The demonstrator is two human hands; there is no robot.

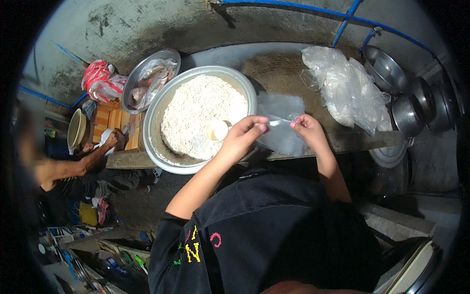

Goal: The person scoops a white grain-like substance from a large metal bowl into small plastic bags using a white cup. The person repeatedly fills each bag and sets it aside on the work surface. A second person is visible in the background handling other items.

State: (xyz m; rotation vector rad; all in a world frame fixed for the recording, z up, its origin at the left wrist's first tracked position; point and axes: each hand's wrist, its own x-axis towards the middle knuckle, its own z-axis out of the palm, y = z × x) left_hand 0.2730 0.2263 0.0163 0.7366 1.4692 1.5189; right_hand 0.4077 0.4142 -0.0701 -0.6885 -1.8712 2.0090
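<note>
Co-worker's head (far left) blurry

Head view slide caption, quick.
Left hand and right hand hold a clear bag beside a basin of white grains.

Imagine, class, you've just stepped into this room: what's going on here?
A person's left hand and right hand pinch a flat clear plastic bag between them. Just left of it stands a big basin of white grains, with a cup resting in them. Bulging plastic bags lie to the right. At far left, another person's hand is by a white item.
</note>
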